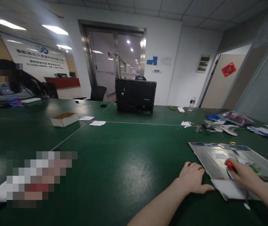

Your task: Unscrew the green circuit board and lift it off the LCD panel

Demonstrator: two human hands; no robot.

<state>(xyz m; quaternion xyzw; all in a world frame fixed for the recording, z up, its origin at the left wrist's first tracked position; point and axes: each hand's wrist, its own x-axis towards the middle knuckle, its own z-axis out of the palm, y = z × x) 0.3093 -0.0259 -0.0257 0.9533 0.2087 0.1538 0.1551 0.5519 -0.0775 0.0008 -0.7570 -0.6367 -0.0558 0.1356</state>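
A flat silver metal panel point(209, 157), like the back of a display, lies on the table at the right, with a blue strip along its far edge. A green circuit board point(255, 169) and a white sheet point(228, 188) are on it. My left hand point(192, 177) rests by the panel's left edge, thumb stretched to the rim and fingers apart from it, holding nothing. Over the panel, my right hand point(243, 172) is closed around an orange-handled tool point(231, 166); its working end is not clear. A cable with a white end point(247, 206) hangs over the near edge.
On the green table point(129, 150) stand a black monitor point(135, 95), an open white box point(64, 120) and a bottle point(191, 103). Loose parts and bags point(236, 117) lie beyond the panel. Another person point(13, 81) sits at the far left.
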